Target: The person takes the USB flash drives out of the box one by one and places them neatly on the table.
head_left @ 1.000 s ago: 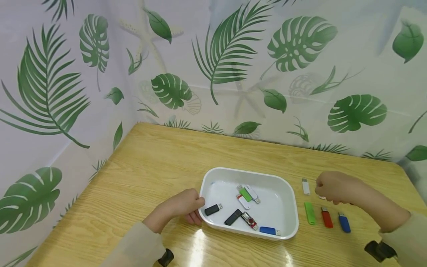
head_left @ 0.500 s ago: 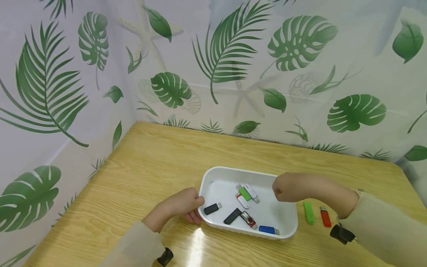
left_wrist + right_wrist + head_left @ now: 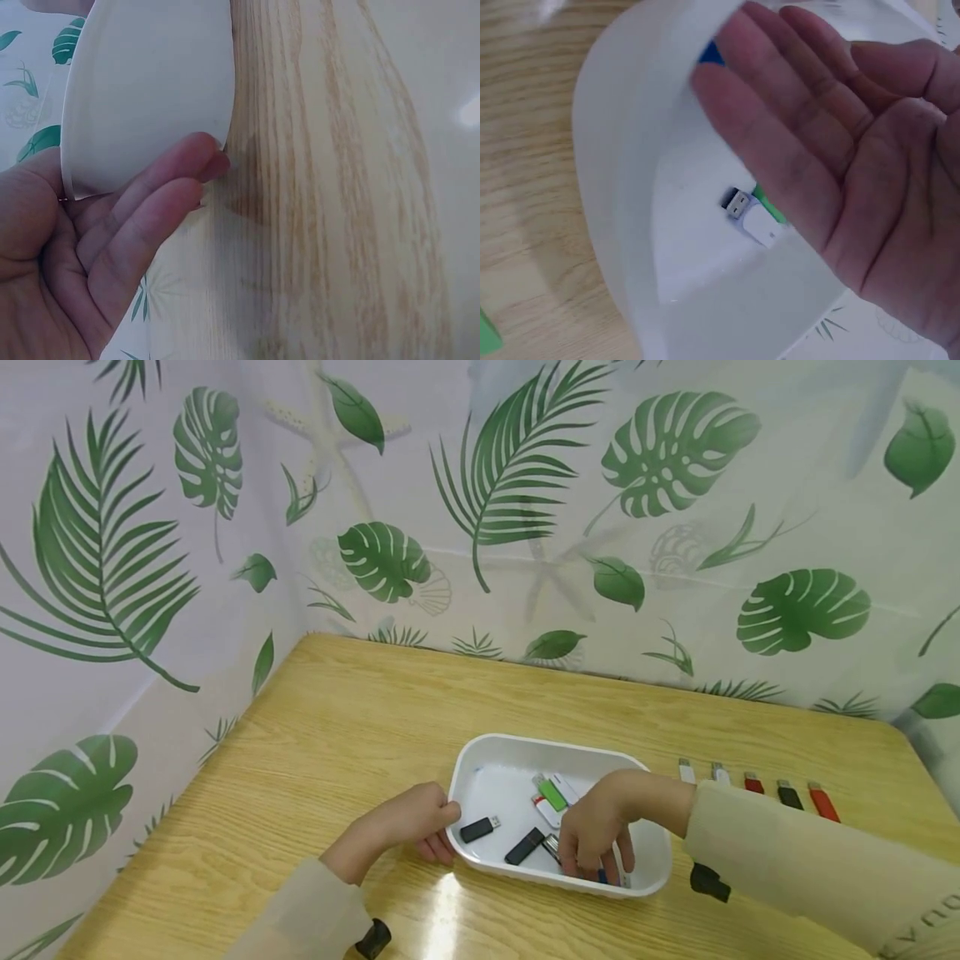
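USB stick (image 3: 712,55), blue, under right hand (image 3: 600,822), loosely extended; left hand (image 3: 415,817) grips tray (image 3: 501,789).

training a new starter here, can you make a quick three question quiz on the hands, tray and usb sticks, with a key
1. True or false: the left hand holds a USB stick.
2. Which colour is the stick lying nearest that hand inside the white tray? a) green b) black c) blue
3. Short answer: which hand reaches inside the tray?

Key:
1. False; it grips the tray's left end.
2. b, the black stick.
3. The right hand.
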Demonstrator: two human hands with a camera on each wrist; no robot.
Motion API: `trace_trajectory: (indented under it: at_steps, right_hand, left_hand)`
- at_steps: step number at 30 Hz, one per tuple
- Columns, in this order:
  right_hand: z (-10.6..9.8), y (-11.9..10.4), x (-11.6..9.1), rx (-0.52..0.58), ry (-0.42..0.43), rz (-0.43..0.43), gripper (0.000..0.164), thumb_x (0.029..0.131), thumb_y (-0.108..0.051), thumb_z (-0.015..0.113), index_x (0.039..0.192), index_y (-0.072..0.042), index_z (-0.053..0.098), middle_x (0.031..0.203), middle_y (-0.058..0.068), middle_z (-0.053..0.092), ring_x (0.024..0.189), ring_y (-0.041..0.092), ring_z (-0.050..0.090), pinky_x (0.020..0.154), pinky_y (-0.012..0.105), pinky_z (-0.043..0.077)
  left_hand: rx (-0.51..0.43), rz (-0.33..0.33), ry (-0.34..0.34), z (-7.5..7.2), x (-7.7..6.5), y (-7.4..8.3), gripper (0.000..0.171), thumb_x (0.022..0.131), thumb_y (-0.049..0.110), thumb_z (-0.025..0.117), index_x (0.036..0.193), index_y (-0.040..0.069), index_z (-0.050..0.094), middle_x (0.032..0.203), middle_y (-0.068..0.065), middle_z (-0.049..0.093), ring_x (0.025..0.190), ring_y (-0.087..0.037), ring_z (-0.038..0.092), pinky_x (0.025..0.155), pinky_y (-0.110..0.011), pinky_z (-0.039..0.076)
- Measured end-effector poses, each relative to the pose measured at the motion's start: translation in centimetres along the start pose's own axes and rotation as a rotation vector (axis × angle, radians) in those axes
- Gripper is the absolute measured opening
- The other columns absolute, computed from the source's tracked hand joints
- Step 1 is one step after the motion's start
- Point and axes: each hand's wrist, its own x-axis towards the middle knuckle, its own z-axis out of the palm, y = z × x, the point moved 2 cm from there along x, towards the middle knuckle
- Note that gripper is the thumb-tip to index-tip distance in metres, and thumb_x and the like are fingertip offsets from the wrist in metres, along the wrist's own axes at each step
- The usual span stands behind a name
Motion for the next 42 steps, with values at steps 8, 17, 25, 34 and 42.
trace_trajectory:
  at_steps: [8, 17, 25, 34, 42]
  right_hand:
    - [-0.5, 0.1, 0.8, -0.091, 0.088, 0.075, 0.022, 0.086, -0.004, 0.054, 0.087, -0.018, 0.071, 0.078, -0.001, 0.068, 0.072, 0.02, 0.068, 0.074, 0.045, 0.056]
    - [-2.2, -0.7, 0.5, -0.267, 0.371, -0.017, 0.014, 0.089, -0.008, 0.055, 0.082, -0.007, 0.067, 0.068, -0.002, 0.053, 0.061, 0.009, 0.046, 0.055, 0.02, 0.038]
    - [-3.4, -0.8, -0.4, -0.119, 0.516, 0.114, 0.015, 0.093, -0.014, 0.053, 0.08, -0.006, 0.056, 0.061, 0.004, 0.056, 0.048, 0.012, 0.05, 0.044, 0.022, 0.04]
    - [-1.2, -3.0, 1.5, 0.037, 0.302, -0.122, 0.016, 0.091, -0.007, 0.053, 0.08, -0.007, 0.065, 0.066, 0.003, 0.063, 0.057, 0.011, 0.058, 0.054, 0.025, 0.053]
    - [-0.5, -2.9, 2.4, 0.036, 0.249, -0.069, 0.018, 0.091, -0.007, 0.053, 0.075, -0.007, 0.063, 0.062, 0.001, 0.058, 0.054, 0.01, 0.055, 0.051, 0.021, 0.05]
  left_hand:
    - [-0.008, -0.001, 0.002, 0.1, 0.2, -0.3, 0.032, 0.087, 0.01, 0.039, 0.073, -0.006, 0.063, 0.061, -0.016, 0.067, 0.056, -0.024, 0.068, 0.05, -0.034, 0.057]
    - [-0.002, 0.01, 0.002, 0.1, 0.1, -0.3, 0.032, 0.087, 0.01, 0.039, 0.074, -0.006, 0.064, 0.062, -0.014, 0.067, 0.057, -0.024, 0.068, 0.05, -0.034, 0.057]
    - [-0.006, 0.007, 0.004, 0.1, 0.1, -0.2, 0.033, 0.088, 0.01, 0.039, 0.075, -0.006, 0.064, 0.062, -0.014, 0.067, 0.058, -0.025, 0.068, 0.05, -0.034, 0.057]
    - [-0.016, 0.001, -0.004, 0.1, 0.1, -0.4, 0.033, 0.088, 0.011, 0.039, 0.076, -0.006, 0.064, 0.062, -0.014, 0.068, 0.058, -0.024, 0.069, 0.051, -0.034, 0.057]
    - [-0.014, -0.002, -0.006, 0.1, 0.2, -0.6, 0.033, 0.088, 0.011, 0.038, 0.075, -0.004, 0.065, 0.061, -0.012, 0.067, 0.057, -0.022, 0.068, 0.051, -0.033, 0.057]
